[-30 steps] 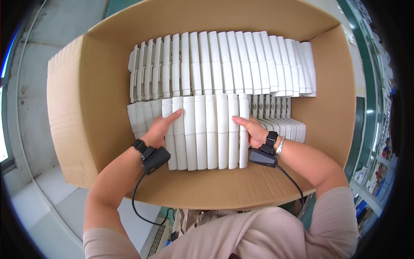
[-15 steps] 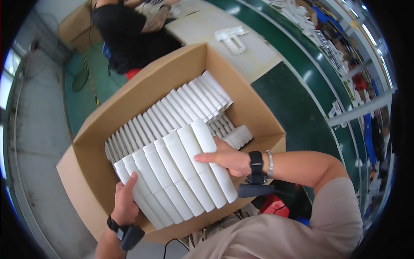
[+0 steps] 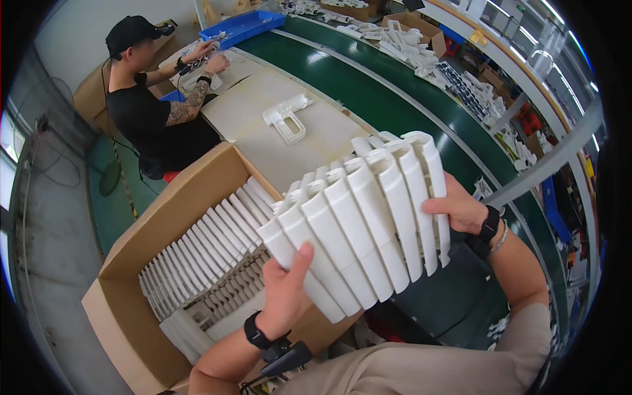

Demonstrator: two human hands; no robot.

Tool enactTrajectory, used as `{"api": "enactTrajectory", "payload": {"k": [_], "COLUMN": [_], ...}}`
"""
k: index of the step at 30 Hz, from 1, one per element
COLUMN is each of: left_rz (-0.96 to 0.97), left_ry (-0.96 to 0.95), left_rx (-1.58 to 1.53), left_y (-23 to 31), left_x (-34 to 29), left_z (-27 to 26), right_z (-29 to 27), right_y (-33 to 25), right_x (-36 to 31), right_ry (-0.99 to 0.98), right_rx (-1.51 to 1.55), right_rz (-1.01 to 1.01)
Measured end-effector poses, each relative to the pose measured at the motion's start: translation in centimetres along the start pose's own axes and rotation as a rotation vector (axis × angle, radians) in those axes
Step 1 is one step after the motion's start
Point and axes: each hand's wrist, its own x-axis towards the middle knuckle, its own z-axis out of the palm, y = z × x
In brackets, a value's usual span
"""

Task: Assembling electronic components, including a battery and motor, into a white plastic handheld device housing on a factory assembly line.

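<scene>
A row of several white plastic housings (image 3: 359,227), pressed side by side, is lifted clear of the cardboard box (image 3: 115,316) and tilted. At its left end my left hand (image 3: 284,289) grips it, thumb on the outer face. My right hand (image 3: 459,205) clamps the right end, thumb in front and fingers partly hidden behind. Their upper ends show hollow, rounded openings. Inside the box, to the left, more white housings (image 3: 204,253) stand in a tight row, with others lying below them.
Ahead is a pale worktable (image 3: 240,128) bearing one white housing with a looped handle (image 3: 288,118). A co-worker (image 3: 141,108) sits at its far left, handling small parts near a blue tray (image 3: 242,29). A green conveyor (image 3: 368,72) runs behind; a metal bar (image 3: 550,158) crosses at right.
Both hands have carried the row of housings up and rightward out of the box. The view has shifted, so the box lies further left and the worktable and co-worker show more.
</scene>
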Motion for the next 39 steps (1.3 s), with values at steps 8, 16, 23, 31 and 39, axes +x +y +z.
{"api": "enactTrajectory", "payload": {"k": [8,16,23,31,39], "left_rz": [-0.01,0.057,0.23,0.162,-0.451], "left_ry": [0.04,0.42,0.576,0.535,0.376], "left_rx": [0.036,0.012,-0.229,-0.144,-0.858], "left_y": [-10.5,-16.5,-20.2,-21.6,-17.0], "left_x": [8.7,11.2,14.3,14.2,15.8], "left_z": [10.8,10.5,10.9,9.0,6.3], "right_z": [-18.3,-19.2,-16.2,-16.1,-14.1], "right_y": [3.3,7.2,10.1,15.0,16.5], "right_x": [7.4,22.2,32.5,36.2,33.3], "right_ry": [-0.058,-0.464,-0.718,-0.818,-0.241], "right_rx": [0.044,-0.011,-0.127,-0.388,-0.391], "right_rz": [0.173,0.21,0.085,0.009,-0.205]}}
